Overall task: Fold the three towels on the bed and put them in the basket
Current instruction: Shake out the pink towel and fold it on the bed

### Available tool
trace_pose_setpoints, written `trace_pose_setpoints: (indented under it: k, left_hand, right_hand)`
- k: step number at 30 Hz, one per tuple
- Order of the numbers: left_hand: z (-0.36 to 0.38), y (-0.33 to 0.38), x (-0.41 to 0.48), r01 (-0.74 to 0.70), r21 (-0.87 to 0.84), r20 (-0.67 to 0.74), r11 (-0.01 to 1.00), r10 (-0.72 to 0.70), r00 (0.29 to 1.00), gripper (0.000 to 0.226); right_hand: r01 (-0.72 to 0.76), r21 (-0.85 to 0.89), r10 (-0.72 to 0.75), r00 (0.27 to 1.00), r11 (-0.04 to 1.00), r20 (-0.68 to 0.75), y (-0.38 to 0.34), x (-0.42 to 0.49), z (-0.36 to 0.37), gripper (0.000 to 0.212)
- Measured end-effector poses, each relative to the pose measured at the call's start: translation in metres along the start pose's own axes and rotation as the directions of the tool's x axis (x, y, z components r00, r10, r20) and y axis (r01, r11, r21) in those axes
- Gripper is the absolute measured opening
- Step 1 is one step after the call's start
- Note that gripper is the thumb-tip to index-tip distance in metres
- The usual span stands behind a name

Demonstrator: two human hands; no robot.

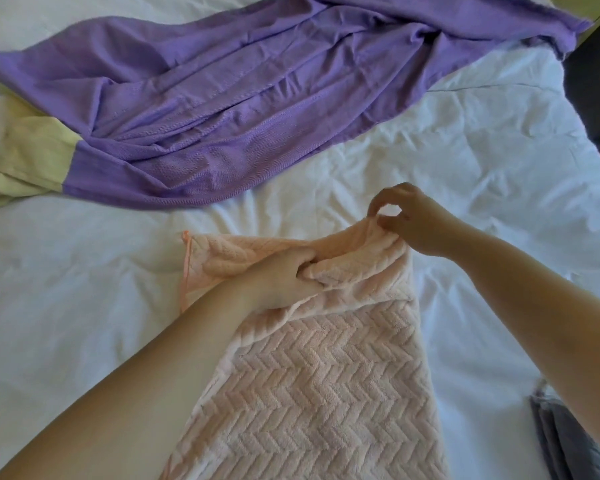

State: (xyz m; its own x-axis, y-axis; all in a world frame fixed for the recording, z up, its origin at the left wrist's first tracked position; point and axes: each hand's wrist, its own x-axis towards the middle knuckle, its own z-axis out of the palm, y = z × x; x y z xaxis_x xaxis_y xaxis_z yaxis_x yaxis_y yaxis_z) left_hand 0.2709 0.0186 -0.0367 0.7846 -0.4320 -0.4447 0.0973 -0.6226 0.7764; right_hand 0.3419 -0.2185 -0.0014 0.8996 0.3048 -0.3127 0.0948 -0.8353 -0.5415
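Note:
A pink towel (312, 382) with a zigzag texture lies lengthwise on the white bed (84, 271), its far end bunched and lifted. My left hand (284, 275) grips a fold of that far end near the middle. My right hand (409, 220) pinches the towel's far right corner between thumb and fingers, raised a little off the bed. A large purple towel (222, 98) with pale yellow ends lies crumpled across the far side of the bed. A grey towel (565, 441) shows partly at the lower right edge. No basket is in view.
The bed's right edge runs down past a dark piece of furniture (596, 81) at the upper right. Wrinkled white bedding stretches to the left of the pink towel and between it and the purple towel.

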Motion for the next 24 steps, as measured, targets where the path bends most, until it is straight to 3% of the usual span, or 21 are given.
trace_pose_setpoints:
  k: [2, 4, 7, 10, 12, 15, 18, 22, 24]
  left_hand:
    - [-0.001, 0.003, 0.000, 0.014, -0.100, 0.051, 0.995, -0.009, 0.999, 0.028]
    - [0.000, 0.004, 0.001, 0.017, -0.074, 0.105, 0.997, -0.009, 0.994, 0.028]
    - [0.005, 0.004, -0.002, 0.059, -0.027, 0.221, 0.998, -0.052, 0.974, 0.031]
    - [0.013, 0.005, -0.004, 0.051, 0.106, 0.303, 0.993, -0.081, 0.949, 0.032]
    - [0.019, 0.006, -0.004, 0.006, 0.211, 0.269, 0.978, -0.064, 0.961, 0.034]
    - [0.024, 0.002, -0.003, -0.019, 0.282, 0.165, 0.959, -0.029, 0.986, 0.029]
    - [0.026, -0.001, -0.002, 0.011, 0.261, 0.140, 0.965, -0.049, 0.989, 0.028]
    - [0.030, 0.003, -0.002, 0.020, 0.212, 0.122, 0.977, -0.047, 0.991, 0.026]
    - [0.030, 0.002, -0.004, 0.014, 0.254, 0.095, 0.967, -0.040, 0.995, 0.033]
  right_hand:
    - [0.081, -0.146, -0.056, 0.984, 0.986, 0.166, 0.001, -0.002, -0.005, 0.015]
    - [0.138, -0.327, -0.054, 0.966, 0.935, 0.254, 0.004, -0.004, -0.006, 0.018]
    - [0.164, -0.363, -0.033, 0.939, 0.917, 0.342, 0.009, -0.007, -0.001, 0.025]
    - [0.137, -0.194, -0.090, 0.969, 0.971, 0.232, 0.016, -0.016, 0.006, 0.034]
    - [0.154, -0.111, -0.138, 0.981, 0.982, 0.137, 0.019, -0.024, 0.010, 0.026]
    - [0.214, -0.211, -0.176, 0.966, 0.954, 0.188, 0.026, -0.035, 0.016, 0.020]
    - [0.248, -0.386, -0.144, 0.949, 0.888, 0.280, 0.033, -0.039, 0.022, 0.029]
    - [0.259, -0.529, -0.174, 0.963, 0.808, 0.205, 0.034, -0.037, 0.041, 0.018]
    - [0.219, -0.520, -0.168, 0.975, 0.825, 0.144, 0.034, -0.035, 0.046, 0.017]
